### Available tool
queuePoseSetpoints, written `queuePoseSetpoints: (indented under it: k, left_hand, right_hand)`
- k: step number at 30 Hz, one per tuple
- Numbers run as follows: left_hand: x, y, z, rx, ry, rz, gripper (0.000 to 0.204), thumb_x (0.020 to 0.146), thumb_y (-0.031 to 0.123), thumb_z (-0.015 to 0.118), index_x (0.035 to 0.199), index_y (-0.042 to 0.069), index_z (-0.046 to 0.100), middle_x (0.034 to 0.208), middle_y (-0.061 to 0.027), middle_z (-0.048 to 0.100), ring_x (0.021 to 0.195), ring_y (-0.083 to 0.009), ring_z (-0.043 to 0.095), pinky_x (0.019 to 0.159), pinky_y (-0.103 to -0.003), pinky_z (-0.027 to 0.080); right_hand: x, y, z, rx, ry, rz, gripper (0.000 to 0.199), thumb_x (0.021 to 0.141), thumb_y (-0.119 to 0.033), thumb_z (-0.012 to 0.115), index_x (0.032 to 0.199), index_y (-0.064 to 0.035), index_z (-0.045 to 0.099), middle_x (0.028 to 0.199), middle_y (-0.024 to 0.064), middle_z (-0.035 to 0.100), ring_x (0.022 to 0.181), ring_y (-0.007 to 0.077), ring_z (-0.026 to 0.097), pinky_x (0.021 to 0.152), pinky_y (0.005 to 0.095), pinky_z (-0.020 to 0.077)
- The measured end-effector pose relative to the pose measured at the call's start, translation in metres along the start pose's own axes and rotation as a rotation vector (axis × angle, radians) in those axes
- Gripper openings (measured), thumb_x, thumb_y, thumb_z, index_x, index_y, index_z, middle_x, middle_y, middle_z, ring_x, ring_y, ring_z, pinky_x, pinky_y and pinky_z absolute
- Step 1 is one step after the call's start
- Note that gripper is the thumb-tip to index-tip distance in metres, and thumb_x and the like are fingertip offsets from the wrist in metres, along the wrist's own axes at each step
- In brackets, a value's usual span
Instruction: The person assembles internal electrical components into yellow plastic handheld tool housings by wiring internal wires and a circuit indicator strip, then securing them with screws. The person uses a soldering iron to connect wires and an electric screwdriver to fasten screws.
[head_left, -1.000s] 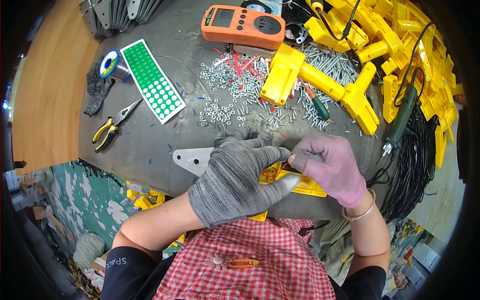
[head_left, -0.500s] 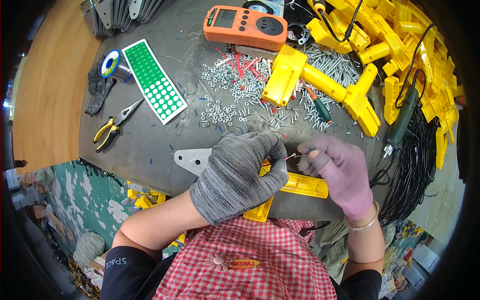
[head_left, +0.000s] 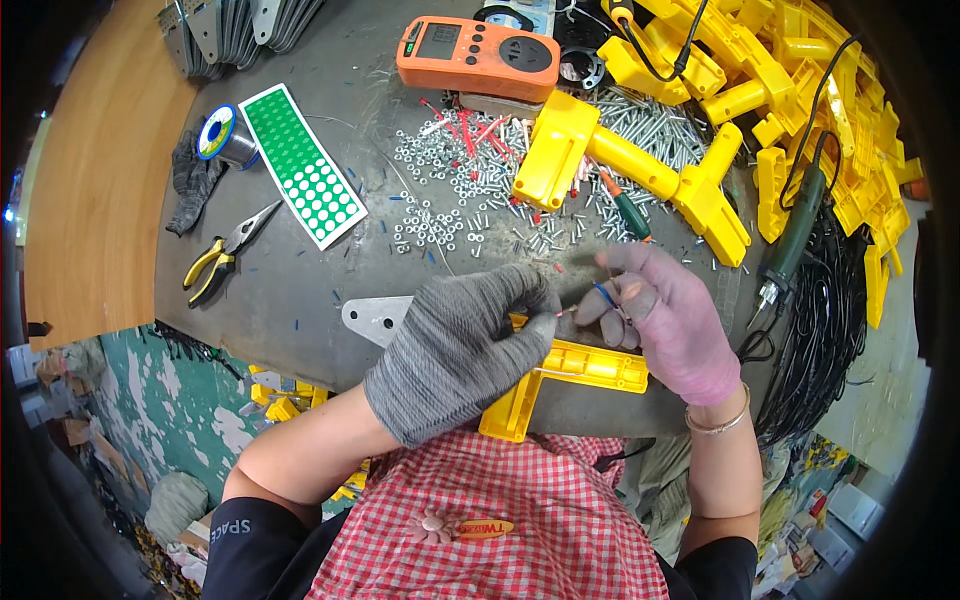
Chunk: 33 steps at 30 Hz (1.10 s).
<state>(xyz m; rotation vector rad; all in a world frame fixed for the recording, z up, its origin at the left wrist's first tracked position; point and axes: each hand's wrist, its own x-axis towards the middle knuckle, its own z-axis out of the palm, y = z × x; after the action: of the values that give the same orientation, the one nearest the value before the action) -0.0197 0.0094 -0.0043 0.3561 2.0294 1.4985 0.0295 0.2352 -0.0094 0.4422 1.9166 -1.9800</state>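
Note:
My left hand (head_left: 455, 350), in a grey knitted glove, is closed in a pinch around a thin wire (head_left: 562, 313), whose light tip pokes out past the thumb. Facing it, my right hand (head_left: 680, 330), in a pink glove with grey fingertips, pinches a short, thin blue piece (head_left: 604, 292) that looks like a bit of tubing. The two sets of fingertips are close together. Beneath the left hand lies an open yellow plastic housing (head_left: 605, 368), partly hidden by the glove. A flat metal plate with holes (head_left: 372, 318) sticks out on that hand's left side.
Loose nuts (head_left: 430, 228), screws (head_left: 655, 130) and a yellow housing (head_left: 640, 160) lie beyond my hands, near an orange meter (head_left: 478, 55). Pliers (head_left: 228, 255), a green dotted sticker sheet (head_left: 305, 165) and a wire spool (head_left: 232, 140) are at left; a soldering iron (head_left: 800, 230) and black cables (head_left: 825, 320) at right.
The blue piece now shows more plainly between my right fingers, and that hand has turned slightly. My left hand has shifted a little left, still pinching the wire. The whole view has drifted slightly.

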Motion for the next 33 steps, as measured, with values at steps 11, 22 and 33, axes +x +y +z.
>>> queuePoseSetpoints:
  k: [11, 22, 33]
  left_hand:
    - [0.005, -0.014, -0.006, -0.481, -0.161, -0.312, 0.022, 0.091, 0.005, 0.073, 0.110, -0.002, 0.064, 0.088, -0.0062, 0.070, 0.080, -0.0134, 0.071, 0.067, -0.026, 0.058]
    - [0.007, -0.019, -0.001, -0.467, -0.099, -0.216, 0.013, 0.095, 0.009, 0.068, 0.101, -0.002, 0.065, 0.079, -0.0035, 0.068, 0.072, -0.0080, 0.066, 0.066, -0.025, 0.055]
    - [0.001, -0.019, 0.013, 0.139, 0.050, 0.111, 0.023, 0.085, 0.012, 0.077, 0.105, 0.003, 0.069, 0.083, -0.0082, 0.070, 0.071, -0.0200, 0.069, 0.062, -0.033, 0.056]
  right_hand:
    - [0.000, -0.010, -0.001, -0.070, -0.084, 0.088, 0.021, 0.100, -0.012, 0.054, 0.110, 0.0044, 0.061, 0.087, 0.0088, 0.070, 0.066, 0.0095, 0.061, 0.061, 0.0234, 0.0494]
    - [-0.003, -0.003, 0.022, -0.329, 0.016, -0.109, 0.012, 0.090, -0.010, 0.068, 0.096, -0.0003, 0.071, 0.074, 0.0062, 0.068, 0.065, 0.0073, 0.062, 0.061, 0.0251, 0.0495]
    - [-0.010, 0.000, 0.036, -0.915, 0.180, -0.635, 0.018, 0.080, -0.012, 0.069, 0.097, -0.0069, 0.067, 0.077, 0.0060, 0.062, 0.069, 0.0222, 0.064, 0.056, 0.0347, 0.0515]
